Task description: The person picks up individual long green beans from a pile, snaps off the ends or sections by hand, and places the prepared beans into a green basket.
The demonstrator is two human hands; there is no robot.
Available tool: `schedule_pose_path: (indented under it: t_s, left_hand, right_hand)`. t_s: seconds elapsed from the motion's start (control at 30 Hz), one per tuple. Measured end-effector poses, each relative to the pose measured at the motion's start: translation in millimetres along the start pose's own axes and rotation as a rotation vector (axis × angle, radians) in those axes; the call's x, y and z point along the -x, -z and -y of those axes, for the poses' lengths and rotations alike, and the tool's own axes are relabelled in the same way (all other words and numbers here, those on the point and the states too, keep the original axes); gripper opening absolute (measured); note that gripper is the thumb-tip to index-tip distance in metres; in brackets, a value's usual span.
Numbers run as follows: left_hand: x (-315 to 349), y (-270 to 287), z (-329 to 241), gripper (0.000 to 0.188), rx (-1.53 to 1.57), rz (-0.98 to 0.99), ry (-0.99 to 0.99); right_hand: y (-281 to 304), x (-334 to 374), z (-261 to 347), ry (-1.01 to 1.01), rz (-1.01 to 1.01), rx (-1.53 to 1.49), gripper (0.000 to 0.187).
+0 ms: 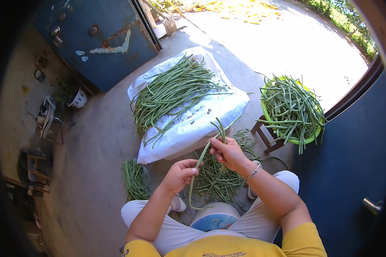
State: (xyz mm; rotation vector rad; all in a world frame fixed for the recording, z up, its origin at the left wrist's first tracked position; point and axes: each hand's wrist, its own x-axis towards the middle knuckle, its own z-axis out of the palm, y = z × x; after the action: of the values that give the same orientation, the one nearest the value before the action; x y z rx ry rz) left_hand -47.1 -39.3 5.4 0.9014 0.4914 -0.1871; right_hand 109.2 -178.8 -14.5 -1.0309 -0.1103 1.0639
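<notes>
In the head view, the left hand (179, 175) pinches a long green bean (203, 154) between thumb and fingertips, while the right hand (230, 153), a silver bracelet (253, 171) on its wrist, has its fingers closed round the same bean higher up, with bean ends poking out above the grip. The bean slants between the two hands, its lower end curling down toward a round white container (216, 216) between the person's knees. Directly ahead stands a support draped in a white sheet (227, 105), bearing a large pile of beans (171, 92). Below the hands, a loose bean heap (216, 180) spreads over the floor, partly hidden by the hands and right forearm; a smaller bean bundle (135, 177) lies to the left. On the right, a lime-green basin (266, 113) brimming with beans sits on a brown stool (266, 136). The grey concrete floor (94, 150) runs out past a rusted blue door (94, 43) to brightly sunlit ground, where yellow pieces (240, 10) lie scattered. A second blue panel (343, 158) stands close on the right; a white plant pot (78, 98) and a chair (49, 115) stand along the shadowed left side.
</notes>
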Motion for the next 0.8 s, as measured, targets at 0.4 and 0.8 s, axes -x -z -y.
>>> schedule_pose_path:
  t_s: [0.4,0.8]
  left_hand:
    - [-9,-21,8,0.021,-0.392,-0.069,-0.121]
    - [-4,-33,-3,0.009,-1.111,-0.353,-1.017]
  right_hand:
    - [-10,10,2,0.137,0.043,0.257,0.018]
    - [12,2,5,-0.11,0.037,-0.12,0.024]
